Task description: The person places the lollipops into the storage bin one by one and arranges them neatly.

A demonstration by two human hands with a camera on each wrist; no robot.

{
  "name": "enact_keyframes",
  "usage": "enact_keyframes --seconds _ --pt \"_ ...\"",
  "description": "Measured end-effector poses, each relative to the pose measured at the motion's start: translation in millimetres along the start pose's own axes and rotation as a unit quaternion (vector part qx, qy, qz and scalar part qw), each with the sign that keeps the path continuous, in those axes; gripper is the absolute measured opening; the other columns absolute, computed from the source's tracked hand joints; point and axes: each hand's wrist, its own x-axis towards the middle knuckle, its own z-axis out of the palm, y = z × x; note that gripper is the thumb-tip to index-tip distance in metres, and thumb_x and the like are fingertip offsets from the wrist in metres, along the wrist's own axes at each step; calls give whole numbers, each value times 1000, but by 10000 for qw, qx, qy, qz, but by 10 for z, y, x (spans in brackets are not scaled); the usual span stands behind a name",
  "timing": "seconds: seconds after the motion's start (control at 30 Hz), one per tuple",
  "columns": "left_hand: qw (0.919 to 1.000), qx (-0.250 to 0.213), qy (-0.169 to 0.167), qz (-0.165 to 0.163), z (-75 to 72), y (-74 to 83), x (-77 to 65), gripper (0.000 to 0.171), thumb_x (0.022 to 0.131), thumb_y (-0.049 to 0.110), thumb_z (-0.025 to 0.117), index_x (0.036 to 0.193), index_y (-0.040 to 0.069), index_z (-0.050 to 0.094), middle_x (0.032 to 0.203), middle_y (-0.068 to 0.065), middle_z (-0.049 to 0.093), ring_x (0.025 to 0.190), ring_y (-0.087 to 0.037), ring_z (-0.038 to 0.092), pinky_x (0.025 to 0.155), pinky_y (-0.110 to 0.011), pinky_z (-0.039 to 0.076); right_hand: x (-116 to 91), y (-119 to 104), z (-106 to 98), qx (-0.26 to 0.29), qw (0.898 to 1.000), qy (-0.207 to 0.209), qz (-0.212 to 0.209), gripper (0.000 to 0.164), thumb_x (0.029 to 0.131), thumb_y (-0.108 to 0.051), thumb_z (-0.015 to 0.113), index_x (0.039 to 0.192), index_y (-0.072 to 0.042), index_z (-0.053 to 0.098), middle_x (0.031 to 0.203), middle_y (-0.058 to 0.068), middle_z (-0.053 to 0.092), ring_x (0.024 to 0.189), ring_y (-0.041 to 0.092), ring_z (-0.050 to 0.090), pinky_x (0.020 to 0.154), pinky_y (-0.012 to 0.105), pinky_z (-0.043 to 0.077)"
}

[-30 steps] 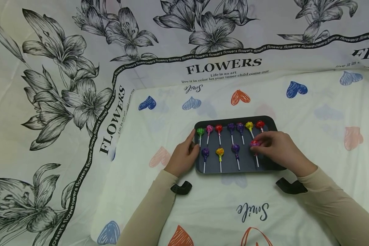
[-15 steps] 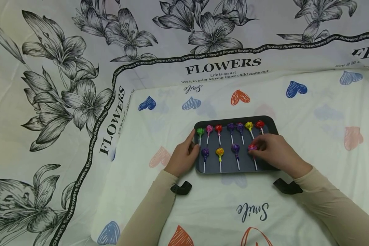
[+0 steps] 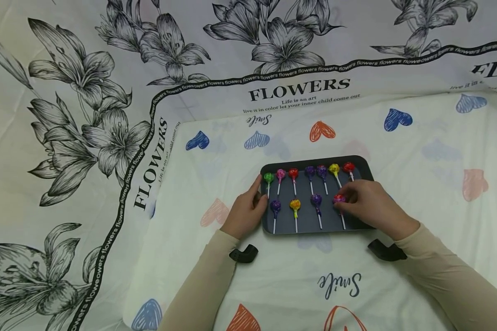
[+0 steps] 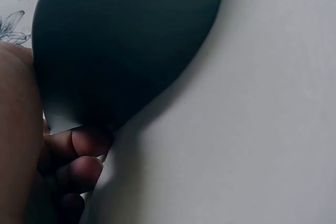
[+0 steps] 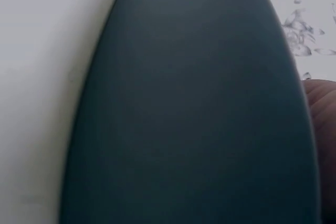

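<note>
A dark rectangular tray (image 3: pixel 306 225) carries two rows of wrapped lollipops with white sticks. My left hand (image 3: pixel 246 209) holds the tray by its left rim, the index finger stretched along the side and the thumb near the corner. In the left wrist view, its other fingers (image 4: pixel 84 174) are curled. My right hand (image 3: pixel 368 200) pinches the head of a pink-red lollipop (image 3: pixel 338 199) at the right end of the front row, its stick pointing toward me. Left of it in that row lie a purple lollipop (image 3: pixel 316 200), a yellow lollipop (image 3: pixel 295 205) and another purple lollipop (image 3: pixel 275 206).
The back row runs from a green lollipop (image 3: pixel 268 178) on the left to a red lollipop (image 3: pixel 349 167) on the right, with several between. A heart-printed white cloth (image 3: pixel 223 174) lies under the tray. Large dark surfaces fill much of both wrist views.
My right hand has shifted slightly left and toward me with the pink-red lollipop, then stayed nearly still. The left hand keeps its place on the tray.
</note>
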Motion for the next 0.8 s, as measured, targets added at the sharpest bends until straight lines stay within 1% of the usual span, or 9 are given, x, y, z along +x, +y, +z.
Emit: enact_keyframes --seconds 0.33,0.5,0.67,0.8 --pt "10000 2 14 8 9 -37 6 63 109 21 55 166 9 32 83 2 57 65 -10 47 62 -28 41 2 -4 -19 75 9999 -79 57 25 87 -16 85 102 2 77 87 6 73 75 15 67 67 33 53" --pt "10000 0 -3 18 0 -41 13 63 109 22 55 166 9 32 83 2 56 64 -10 46 61 -28 40 -7 -7 -19 38 10000 10 34 30 87 -17 86 105 5 77 90 9 73 77 17 68 66 33 54" --pt "10000 -29 -46 -27 5 -32 20 63 109 21 55 166 10 32 83 2 57 65 -11 48 63 -28 41 -39 -27 -45 1 9998 17 178 33 88 -18 85 110 6 76 95 12 73 79 19 67 66 35 54" --pt "10000 -10 -53 -20 1 -39 30 63 109 21 55 166 10 32 85 1 58 67 -12 49 63 -29 42 -51 -32 -58 -107 9996 218 148 34 89 -21 84 110 5 77 93 11 73 79 20 66 67 36 54"
